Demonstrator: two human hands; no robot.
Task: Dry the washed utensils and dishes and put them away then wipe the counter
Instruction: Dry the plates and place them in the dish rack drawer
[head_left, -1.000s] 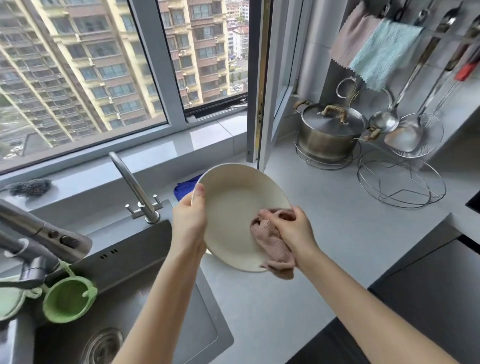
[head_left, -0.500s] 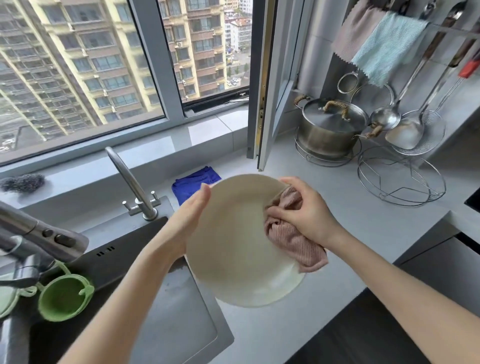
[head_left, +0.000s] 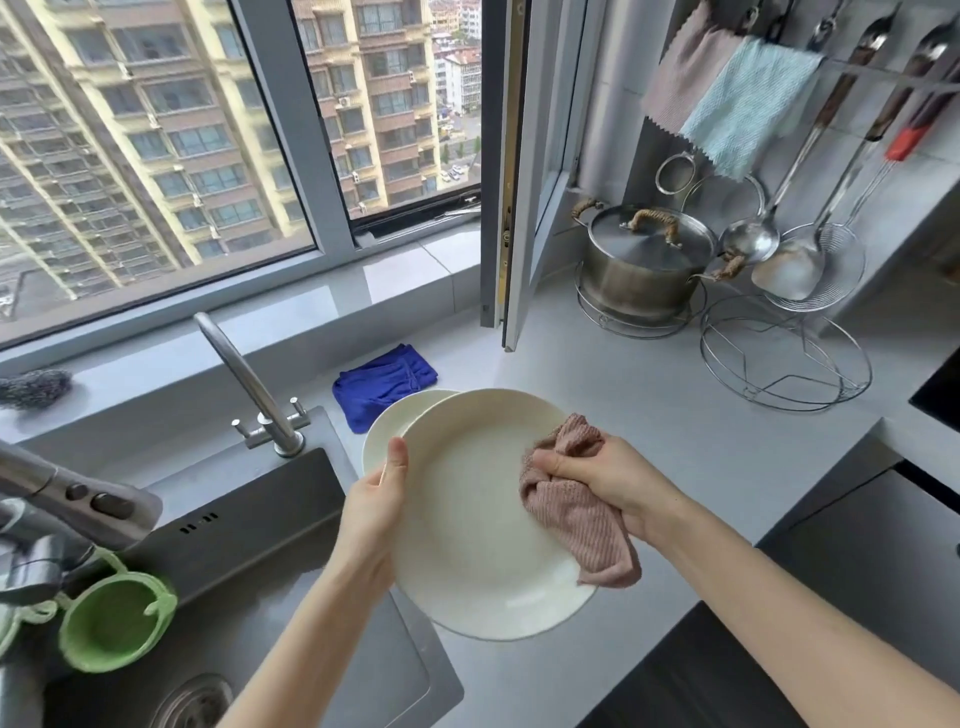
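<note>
A cream plate (head_left: 467, 519) is held above the grey counter (head_left: 649, 426), its face turned up toward me. My left hand (head_left: 371, 512) grips its left rim, thumb on top. My right hand (head_left: 605, 480) holds a bunched pink cloth (head_left: 576, 506) against the plate's right side. A second cream plate (head_left: 387, 431) lies on the counter behind it, mostly hidden, only its left edge showing.
A blue cloth (head_left: 382, 384) lies behind the plates. The sink (head_left: 249, 571) with tap (head_left: 249, 389) and green strainer (head_left: 111, 621) is at left. A lidded steel pot (head_left: 644, 265), wire trivet (head_left: 784, 358), hanging ladles and cloths stand at back right. An open window sash (head_left: 524, 171) juts over the counter.
The plate has tipped from nearly upright to face up and come lower and closer to me. My right hand moved the cloth from the lower rim to the right side. The second plate now shows.
</note>
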